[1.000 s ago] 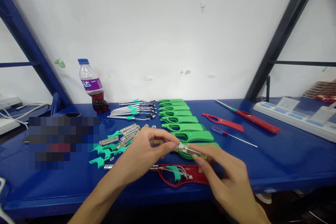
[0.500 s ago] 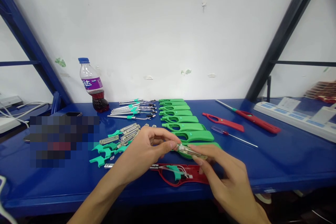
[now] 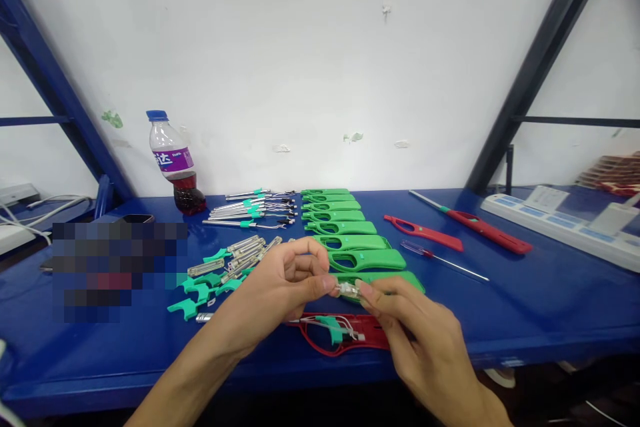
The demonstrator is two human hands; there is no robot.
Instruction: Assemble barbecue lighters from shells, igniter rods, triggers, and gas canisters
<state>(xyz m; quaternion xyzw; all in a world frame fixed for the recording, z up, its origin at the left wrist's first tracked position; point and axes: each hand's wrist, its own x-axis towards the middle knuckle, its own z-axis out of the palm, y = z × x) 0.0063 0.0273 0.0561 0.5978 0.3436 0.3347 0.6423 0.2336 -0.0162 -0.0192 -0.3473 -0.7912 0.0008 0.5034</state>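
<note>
Left hand (image 3: 273,290) and right hand (image 3: 425,347): both fingertip grips were clenched on the small clear part (image 3: 349,289), held just above the open red shell (image 3: 373,337) on the desk (image 3: 525,307). The shell already carried a fitted trigger (image 3: 333,328) and wires (image 3: 310,321), but the clear part wasn't seated. Green shells (image 3: 345,227) looked unfilled. Loose triggers (image 3: 200,283) and metal tubes (image 3: 250,210) lay unused. Fingers hid most of the part, and a patch of desk on the left was blurred out.

I sit in a small assembly workshop: rows of green lighter shells (image 3: 345,227), metal tubes (image 3: 250,210) and a screwdriver (image 3: 440,259) fill my blue tabletop (image 3: 500,307) toward its far edge.
</note>
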